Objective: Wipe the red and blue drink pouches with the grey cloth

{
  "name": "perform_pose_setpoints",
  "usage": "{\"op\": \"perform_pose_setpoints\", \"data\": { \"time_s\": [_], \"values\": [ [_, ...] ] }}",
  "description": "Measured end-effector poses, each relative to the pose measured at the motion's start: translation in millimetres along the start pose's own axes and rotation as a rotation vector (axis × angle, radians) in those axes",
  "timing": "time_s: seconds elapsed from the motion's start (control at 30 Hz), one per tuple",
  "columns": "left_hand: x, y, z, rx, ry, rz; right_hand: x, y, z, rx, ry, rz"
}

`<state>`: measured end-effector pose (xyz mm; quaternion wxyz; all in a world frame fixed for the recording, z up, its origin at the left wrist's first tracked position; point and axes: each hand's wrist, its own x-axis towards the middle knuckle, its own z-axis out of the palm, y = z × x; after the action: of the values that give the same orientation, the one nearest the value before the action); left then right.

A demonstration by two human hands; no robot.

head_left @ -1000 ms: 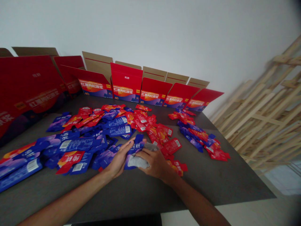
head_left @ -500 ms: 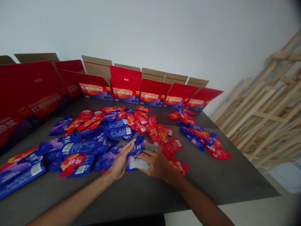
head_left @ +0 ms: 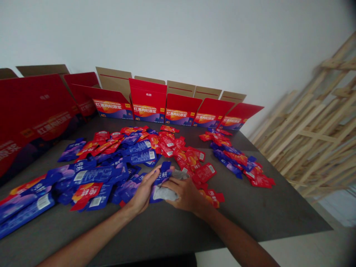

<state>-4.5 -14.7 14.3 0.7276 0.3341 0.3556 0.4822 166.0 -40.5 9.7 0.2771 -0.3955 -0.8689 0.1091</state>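
Pale wall backs a dark grey bench. At its near middle, from where I stand, the left hand has its fingers closed around a flat blue-and-purple pouch; the right hand's bent fingers grip a crumpled grey cloth against it. Loose blue pouches lie left, red pouches right; open red cardboard cartons line the far side.
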Motion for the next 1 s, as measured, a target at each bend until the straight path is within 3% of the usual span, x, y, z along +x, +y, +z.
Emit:
{"op": "perform_pose_setpoints", "data": {
  "time_s": [0.1,0.2,0.27,0.5,0.6,0.8,1.0],
  "values": [
    [-1.0,-1.0,1.0,0.019,0.021,0.036,-0.6,1.7,1.3,0.015,0.163,0.156],
    [-1.9,-1.2,2.1,0.031,0.015,0.048,-0.6,4.5,-0.1,0.03,0.251,0.203],
    [-1.6,-1.1,1.5,0.024,0.015,0.036,-0.3,5.3,-1.6,0.025,0.218,0.169],
    [3.8,0.6,-5.4,-0.067,0.044,-0.009,-0.3,-1.1,-1.1,-0.01,-0.079,-0.046],
    [4.6,2.6,-4.8,-0.08,0.05,0.023,-0.5,-3.5,0.5,0.021,-0.047,-0.008],
    [5.0,4.4,-3.7,-0.126,0.129,0.06,3.7,-2.0,-2.5,0.155,0.245,0.314],
    [6.3,2.2,-6.4,-0.076,0.144,0.05,5.9,-1.5,-9.5,0.312,0.123,0.323]
  ]
}}
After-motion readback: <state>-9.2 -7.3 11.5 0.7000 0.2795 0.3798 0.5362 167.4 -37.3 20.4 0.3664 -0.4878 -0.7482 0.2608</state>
